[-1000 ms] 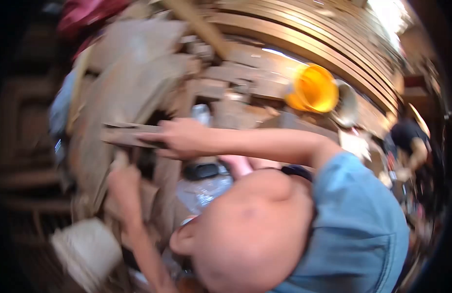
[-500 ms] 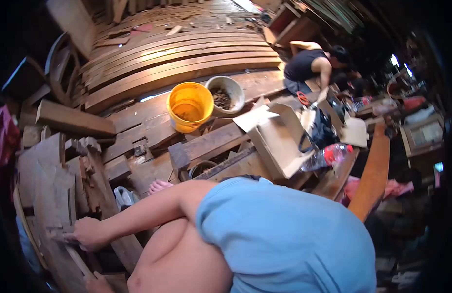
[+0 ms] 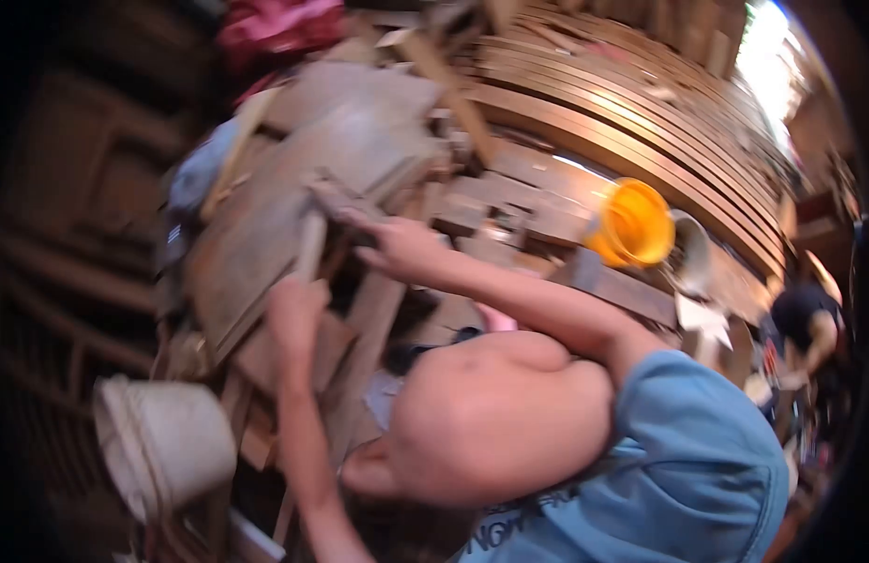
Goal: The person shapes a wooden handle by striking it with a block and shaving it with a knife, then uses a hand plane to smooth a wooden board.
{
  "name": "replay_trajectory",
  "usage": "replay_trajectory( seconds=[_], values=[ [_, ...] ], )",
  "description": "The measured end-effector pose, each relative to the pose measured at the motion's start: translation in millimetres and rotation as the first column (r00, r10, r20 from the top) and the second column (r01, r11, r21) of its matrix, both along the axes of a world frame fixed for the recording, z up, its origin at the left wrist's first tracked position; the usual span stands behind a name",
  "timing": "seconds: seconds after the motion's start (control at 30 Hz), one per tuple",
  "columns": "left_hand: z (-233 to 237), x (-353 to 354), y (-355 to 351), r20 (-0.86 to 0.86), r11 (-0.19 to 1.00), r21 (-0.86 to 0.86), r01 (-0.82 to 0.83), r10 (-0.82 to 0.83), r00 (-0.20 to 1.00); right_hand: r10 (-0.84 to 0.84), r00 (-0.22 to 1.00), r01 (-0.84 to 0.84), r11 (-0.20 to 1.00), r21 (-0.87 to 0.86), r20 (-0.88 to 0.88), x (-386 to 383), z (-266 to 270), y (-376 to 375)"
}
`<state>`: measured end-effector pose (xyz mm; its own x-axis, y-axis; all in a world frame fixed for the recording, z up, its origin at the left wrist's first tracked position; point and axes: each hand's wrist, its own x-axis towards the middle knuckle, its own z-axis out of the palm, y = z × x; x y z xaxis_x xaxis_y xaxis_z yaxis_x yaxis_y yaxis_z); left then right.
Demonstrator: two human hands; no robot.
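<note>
Your left hand [image 3: 298,305] closes round one pale stick [image 3: 310,246]; its upper end meets one dark piece [image 3: 345,205] clamped in your right hand [image 3: 401,249], over a worn board [image 3: 265,206]. Your bent knee [image 3: 491,403] fills the space between your forearms. One white bucket [image 3: 172,446] sits lower left. Beyond, one yellow bucket [image 3: 633,225] and one grey bucket [image 3: 694,258] stand near stacked planks [image 3: 622,122]; one person [image 3: 809,314] bends far right.

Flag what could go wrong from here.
The bare right hand holds a dark piece close to the upper end of the pale stick in the left hand, so it might get pinched. The white bucket appears near the left forearm and could be knocked if that arm swings outward.
</note>
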<state>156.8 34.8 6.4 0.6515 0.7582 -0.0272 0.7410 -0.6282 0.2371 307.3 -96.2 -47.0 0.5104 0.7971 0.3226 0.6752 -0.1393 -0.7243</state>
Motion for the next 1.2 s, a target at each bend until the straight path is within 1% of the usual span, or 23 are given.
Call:
replay_trajectory(
  seconds=[0.03,0.07,0.1,0.17,0.27,0.33,0.37,0.4,0.47,0.53,0.6,0.63,0.67,0.73,0.77,0.87,0.9,0.93,1.07,1.1,1.13,1.17,1.2],
  values=[
    [-2.3,-4.3,7.2,-0.075,0.999,0.053,-0.009,0.013,0.997,0.121,0.992,-0.119,0.992,-0.050,0.039,-15.0,8.0,-20.5],
    [6.0,-10.7,2.3,-0.071,0.995,0.064,-0.082,0.086,0.994,0.216,0.972,-0.206,0.972,-0.114,0.088,-23.9,18.6,-35.3],
    [12.0,-15.0,2.0,-0.083,0.996,0.015,-0.082,0.083,0.993,0.242,0.964,-0.232,0.968,-0.098,0.106,-23.2,28.8,-25.0],
    [-3.9,-4.0,13.1,-0.047,0.996,-0.023,-0.089,0.087,0.995,0.145,0.987,-0.128,0.972,-0.196,0.075,-2.9,18.8,-7.6],
    [-2.5,-9.4,16.0,0.032,0.998,-0.009,-0.055,0.056,0.998,0.119,0.993,-0.118,0.987,-0.114,0.005,-0.4,12.8,2.5],
    [-0.1,-9.3,11.6,-0.033,0.998,-0.002,-0.067,0.067,0.997,0.343,0.937,-0.305,0.898,-0.318,0.071,-20.5,31.7,-33.6],
    [-15.8,-9.7,21.6,-0.003,0.996,-0.034,-0.085,0.085,0.996,0.296,0.943,-0.250,0.932,-0.263,0.153,-15.0,22.9,-29.2],
    [-15.5,-10.3,20.4,-0.010,0.995,-0.039,-0.090,0.090,0.996,0.177,0.979,-0.157,0.972,-0.173,0.102,-7.6,14.0,-9.9],
    [-8.9,-8.3,18.8,0.029,0.994,-0.072,-0.077,0.079,0.996,0.150,0.988,-0.140,0.972,-0.191,0.038,-2.0,21.6,6.4],
    [-14.9,-9.1,24.8,0.046,0.998,0.025,-0.053,0.052,0.998,0.110,0.994,-0.108,0.976,-0.187,0.003,-3.1,26.7,7.8],
    [-18.5,-13.3,24.3,0.042,1.000,0.023,0.011,-0.012,0.999,0.347,0.923,-0.306,0.924,-0.231,0.166,-28.3,12.8,-18.1],
    [-15.9,-10.7,20.6,-0.002,0.998,0.009,-0.060,0.060,0.998,0.294,0.936,-0.231,0.928,-0.292,0.195,-18.5,19.9,-10.4],
    [-13.1,-9.9,15.8,-0.014,0.998,0.007,-0.056,0.056,0.998,0.154,0.987,-0.143,0.974,-0.176,0.053,-12.5,19.2,7.1],
    [-1.7,-6.4,8.1,0.012,0.997,0.031,-0.078,0.077,0.997,0.113,0.993,-0.105,0.976,-0.191,0.034,-14.0,25.5,11.5],
    [-5.6,-9.9,11.1,0.014,0.994,0.100,-0.031,0.030,0.999,0.068,0.997,-0.060,0.977,-0.203,0.028,-11.9,31.1,15.7],
    [-42.7,-27.3,31.5,-0.040,0.988,0.139,0.062,-0.057,0.998,0.360,0.925,-0.287,0.872,-0.396,0.122,-35.6,40.5,-20.4],
    [-24.1,-19.8,9.4,0.005,0.988,0.154,-0.008,0.008,1.000,0.243,0.961,-0.180,0.911,-0.370,0.132,-23.0,24.0,-4.9],
    [-23.9,-21.3,1.0,-0.001,0.990,0.140,-0.015,0.015,1.000,0.112,0.986,-0.081,0.968,-0.236,0.122,-13.2,15.8,14.0],
    [-35.2,-22.1,1.9,0.063,0.966,0.244,-0.081,0.068,0.996,0.181,0.971,-0.143,0.964,-0.225,0.156,-27.2,26.0,-1.2],
    [-40.9,-25.2,2.1,0.085,0.950,0.308,-0.045,0.020,0.996,0.329,0.926,-0.274,0.923,-0.271,0.184,-38.0,21.2,-16.2],
    [-47.2,-27.7,2.4,0.103,0.929,0.369,-0.007,-0.033,0.994,0.337,0.923,-0.279,0.919,-0.279,0.184,-31.1,20.8,-9.0],
    [-54.9,-26.1,2.1,0.201,0.913,0.404,-0.059,-0.026,0.979,0.227,0.966,-0.198,0.958,-0.209,0.123,-17.4,20.2,1.6],
    [-59.3,-28.2,0.1,0.209,0.918,0.390,-0.079,-0.005,0.978,0.122,0.991,-0.113,0.983,-0.146,0.058,-11.1,19.0,7.8]
  ],
)
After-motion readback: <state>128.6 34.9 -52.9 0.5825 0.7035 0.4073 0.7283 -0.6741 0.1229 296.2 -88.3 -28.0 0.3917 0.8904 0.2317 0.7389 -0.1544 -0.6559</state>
